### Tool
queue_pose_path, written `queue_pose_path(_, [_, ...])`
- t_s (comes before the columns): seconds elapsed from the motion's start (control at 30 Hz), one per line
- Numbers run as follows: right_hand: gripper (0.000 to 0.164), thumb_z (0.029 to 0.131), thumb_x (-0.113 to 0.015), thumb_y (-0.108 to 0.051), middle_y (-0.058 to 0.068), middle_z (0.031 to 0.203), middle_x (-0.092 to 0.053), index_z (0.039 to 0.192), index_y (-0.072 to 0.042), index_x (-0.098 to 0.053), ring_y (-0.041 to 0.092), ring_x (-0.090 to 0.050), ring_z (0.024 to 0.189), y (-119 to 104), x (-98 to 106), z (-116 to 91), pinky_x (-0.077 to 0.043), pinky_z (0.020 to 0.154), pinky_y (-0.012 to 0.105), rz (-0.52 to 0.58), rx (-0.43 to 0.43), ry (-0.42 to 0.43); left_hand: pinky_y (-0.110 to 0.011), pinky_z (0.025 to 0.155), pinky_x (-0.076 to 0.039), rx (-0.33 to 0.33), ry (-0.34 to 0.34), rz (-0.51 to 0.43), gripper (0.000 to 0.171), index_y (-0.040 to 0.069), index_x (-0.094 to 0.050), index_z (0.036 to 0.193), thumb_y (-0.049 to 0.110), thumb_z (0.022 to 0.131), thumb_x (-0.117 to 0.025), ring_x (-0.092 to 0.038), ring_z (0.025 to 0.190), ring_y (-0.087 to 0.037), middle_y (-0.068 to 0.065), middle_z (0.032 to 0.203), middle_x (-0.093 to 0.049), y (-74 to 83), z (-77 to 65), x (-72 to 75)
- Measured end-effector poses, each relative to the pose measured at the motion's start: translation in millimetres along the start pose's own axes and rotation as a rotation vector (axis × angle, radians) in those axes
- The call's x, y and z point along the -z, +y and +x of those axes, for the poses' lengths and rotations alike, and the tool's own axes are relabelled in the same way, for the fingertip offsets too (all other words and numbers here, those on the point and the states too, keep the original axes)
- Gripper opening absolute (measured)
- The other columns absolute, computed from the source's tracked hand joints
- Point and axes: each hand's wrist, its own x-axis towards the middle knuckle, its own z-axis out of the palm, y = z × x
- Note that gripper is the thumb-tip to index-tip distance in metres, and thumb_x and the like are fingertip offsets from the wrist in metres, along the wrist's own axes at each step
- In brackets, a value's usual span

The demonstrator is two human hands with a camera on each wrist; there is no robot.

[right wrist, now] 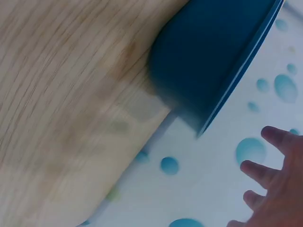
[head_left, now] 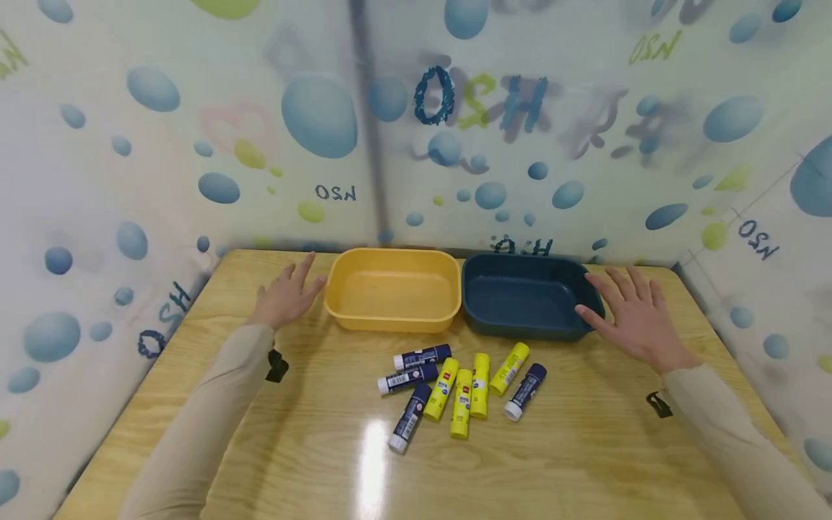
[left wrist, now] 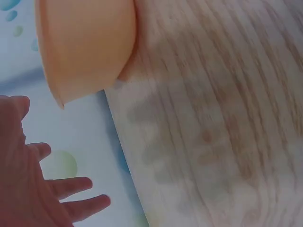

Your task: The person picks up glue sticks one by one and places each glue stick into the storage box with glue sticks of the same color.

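Head view: left hand (head_left: 286,295), right hand (head_left: 635,319) splayed, nothing gripped. Far yellow tray (head_left: 393,325), navy tray (head_left: 528,332) judged light, stiff; best lifted by rims.

Booth: patterned walls (head_left: 260,220) (3 sides), wooden table (head_left: 552,462).

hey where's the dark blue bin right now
In the head view, the dark blue bin sits right of centre near the far edge of the table, between the yellow bin and the right hand.
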Motion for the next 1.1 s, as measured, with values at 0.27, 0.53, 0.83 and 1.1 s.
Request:
queue_pose_path(0.27, [0.068, 0.095, -0.053, -0.052, 0.028, 0.146, -0.03, 0.144, -0.008, -0.042, 0.046, -0.011, 0.14, -31.2, 2.4, -8.8, -0.002, 0.11, 0.063, -0.038, 0.104, 0.021, -0.062, 0.107, -0.022, -0.114, -0.046, -0.187, 0.067, -0.003, -0.017, 0.152, 0.045, 0.105, -0.025, -0.025, 0.133, -0.051, -0.036, 0.146, -0.028, -0.2, 10.7, 0.8])
queue_pose_path(0.53, [0.061, 0.085, -0.073, -0.036, 0.026, 0.14, -0.04, 0.134, -0.007, -0.053, 0.045, -0.021, 0.137, -47.2, -3.9, -9.8, -0.017, 0.109, 0.062, -0.032, 0.321, 0.089, -0.053, 0.093, -0.045, -0.089, -0.176, -0.364, 0.063, -0.002, -0.021, 0.15, 0.038, 0.104, -0.038, -0.05, 0.118, -0.044, -0.033, 0.141, -0.038, -0.3, 16.0, -0.4])
queue_pose_path(0.83, [0.038, 0.082, -0.077, -0.019, 0.014, 0.114, -0.057, 0.114, -0.004, -0.065, 0.035, -0.047, 0.112, -66.5, -10.3, -15.9, -0.046, 0.089, 0.053, -0.021, 0.4, 0.022, -0.049, 0.093, -0.048, 0.005, -0.269, -0.657, 0.064, 0.0, -0.017, 0.151, 0.027, 0.102, -0.049, -0.053, 0.112, -0.04, -0.032, 0.137, -0.037, -12.3, 23.7, -8.3])
queue_pose_path(1.1, [0.014, 0.086, -0.073, -0.022, -0.002, 0.081, -0.058, 0.088, -0.011, -0.064, 0.015, -0.05, 0.073, -84.1, -17.0, -26.8, -0.047, 0.058, 0.031, -0.042, 0.252, -0.185, -0.044, 0.092, -0.05, 0.012, -0.279, -0.75, 0.055, -0.004, -0.025, 0.147, 0.022, 0.103, -0.046, -0.056, 0.1, -0.025, -0.027, 0.129, -0.044, -13.5, 25.7, -11.2])
